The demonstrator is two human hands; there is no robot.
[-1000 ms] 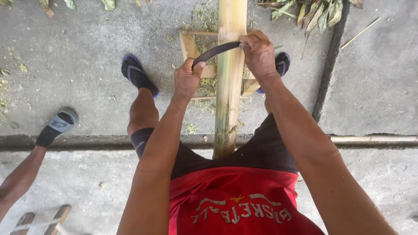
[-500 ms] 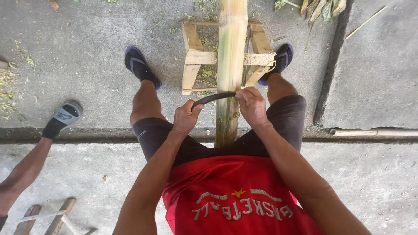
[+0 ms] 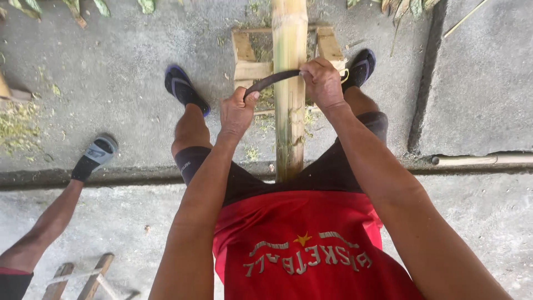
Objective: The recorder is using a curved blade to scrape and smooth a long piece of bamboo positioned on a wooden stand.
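Soft, even daylight fills the view, bright without harsh sun. The grey concrete floor (image 3: 122, 72) shows no hard-edged shadows, only faint dark patches beside the feet and under the pale wooden frame (image 3: 244, 61). The upright yellow-green bamboo pole (image 3: 289, 83) is lit evenly along its length with no glare. The red sports shirt (image 3: 300, 239) close to the lens looks a little soft. Straight floor joints bend slightly toward the edges, a wide-angle distortion. Mid-frame detail is sharp, without motion blur.
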